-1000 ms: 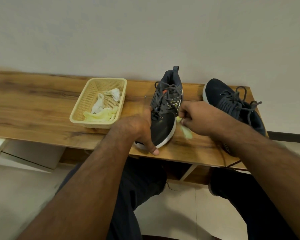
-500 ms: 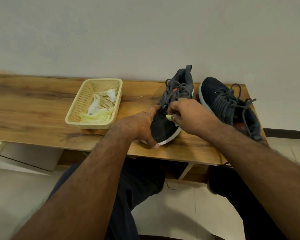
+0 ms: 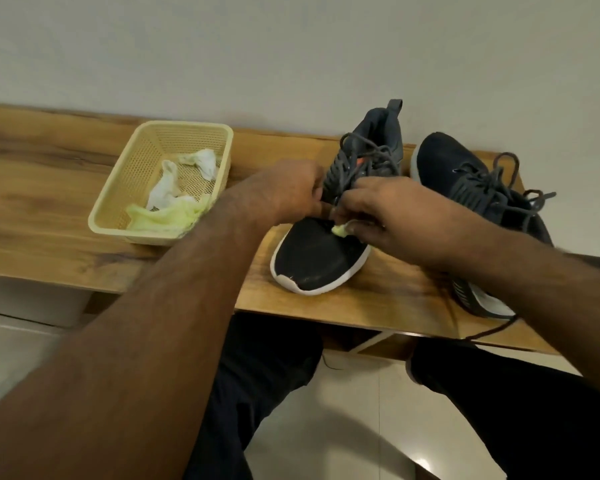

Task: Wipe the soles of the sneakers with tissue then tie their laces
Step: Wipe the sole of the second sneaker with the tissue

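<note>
Sneakers (image 3: 321, 254) w/ matt knit cloth uppers, smooth white rubber-like soles; bench (image 3: 49, 188) grained wood, slight sheen; basket (image 3: 118, 188) perforated plastic; tissues (image 3: 168, 192) crumpled paper.

I see a dark sneaker (image 3: 317, 258) upright under both hands, laces (image 3: 368, 161) loose, yellowish tissue (image 3: 340, 230) at my right fingers; the second sneaker (image 3: 465, 178) lies right of them.

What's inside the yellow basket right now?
The yellow basket holds crumpled white tissue and a pale green wad at its near end. The mesh floor shows between them; anything beneath the tissues is covered, and the left forearm hides the near right corner.
</note>
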